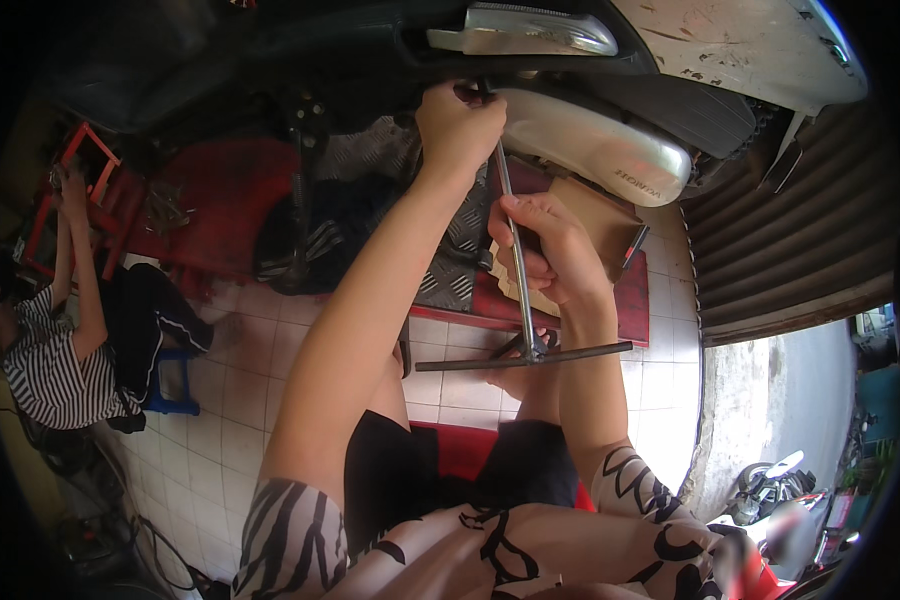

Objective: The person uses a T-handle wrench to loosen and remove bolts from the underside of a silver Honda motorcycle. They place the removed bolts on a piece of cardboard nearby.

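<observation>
Metal gleams along our T-shaped wrench [523, 305], which slopes down beside a silver motorcycle cover [590, 145] to a dark crossbar [470, 364]. Our right fingers [537, 263] grasp it midway and our left fingers [491, 112] clasp its upper end, while a brown cardboard box [600, 220], contents hidden, rests on the red bench [632, 322].
</observation>
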Available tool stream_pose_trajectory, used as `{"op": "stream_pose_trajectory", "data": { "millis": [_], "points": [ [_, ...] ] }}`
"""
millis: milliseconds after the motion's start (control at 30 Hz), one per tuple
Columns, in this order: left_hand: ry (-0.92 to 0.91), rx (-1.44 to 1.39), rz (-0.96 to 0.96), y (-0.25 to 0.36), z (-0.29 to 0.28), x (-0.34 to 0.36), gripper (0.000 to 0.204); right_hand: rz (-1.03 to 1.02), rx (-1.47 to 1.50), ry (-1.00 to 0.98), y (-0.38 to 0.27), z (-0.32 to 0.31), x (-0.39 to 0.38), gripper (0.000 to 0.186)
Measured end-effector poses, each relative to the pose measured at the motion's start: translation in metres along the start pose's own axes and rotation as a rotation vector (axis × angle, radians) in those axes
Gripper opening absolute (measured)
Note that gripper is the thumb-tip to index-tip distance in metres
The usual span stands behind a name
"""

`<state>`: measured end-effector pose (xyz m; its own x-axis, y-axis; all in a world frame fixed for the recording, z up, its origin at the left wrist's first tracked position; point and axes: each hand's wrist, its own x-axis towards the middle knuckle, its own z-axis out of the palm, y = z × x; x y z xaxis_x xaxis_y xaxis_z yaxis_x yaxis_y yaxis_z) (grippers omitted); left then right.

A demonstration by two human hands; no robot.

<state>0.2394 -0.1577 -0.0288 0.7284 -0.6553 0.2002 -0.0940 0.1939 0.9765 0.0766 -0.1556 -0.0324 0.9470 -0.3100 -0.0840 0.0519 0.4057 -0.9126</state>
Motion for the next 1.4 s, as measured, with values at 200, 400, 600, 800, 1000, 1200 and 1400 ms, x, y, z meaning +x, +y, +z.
{"op": "stream_pose_trajectory", "data": {
  "millis": [200,400,600,800,1000,1200,1400],
  "points": [
    [-0.218,-0.179,-0.113,0.010,-0.038,-0.025,0.049,-0.067,0.081,-0.021,-0.006,0.011,0.019,0.036],
    [0.146,-0.855,-0.092,-0.042,-0.115,-0.153,0.056,-0.120,0.168,-0.140,0.008,0.027,0.039,0.034],
    [0.216,-0.266,0.045,0.033,-0.083,-0.235,0.044,-0.224,0.270,-0.196,0.034,0.034,0.062,0.032],
    [0.272,0.343,0.253,0.053,-0.076,-0.211,0.029,-0.106,0.298,-0.323,0.038,0.040,0.031,0.032],
    [-0.086,0.768,0.583,0.038,-0.059,-0.216,0.030,-0.133,0.416,-0.491,0.032,0.033,0.020,0.026],
    [-0.171,0.790,0.228,0.032,-0.071,-0.250,0.036,-0.095,0.276,-0.352,0.037,0.031,0.019,0.023],
    [0.031,0.043,-0.223,0.038,-0.090,-0.253,0.051,-0.110,0.303,-0.250,0.051,0.031,0.019,0.022]
  ]
}}
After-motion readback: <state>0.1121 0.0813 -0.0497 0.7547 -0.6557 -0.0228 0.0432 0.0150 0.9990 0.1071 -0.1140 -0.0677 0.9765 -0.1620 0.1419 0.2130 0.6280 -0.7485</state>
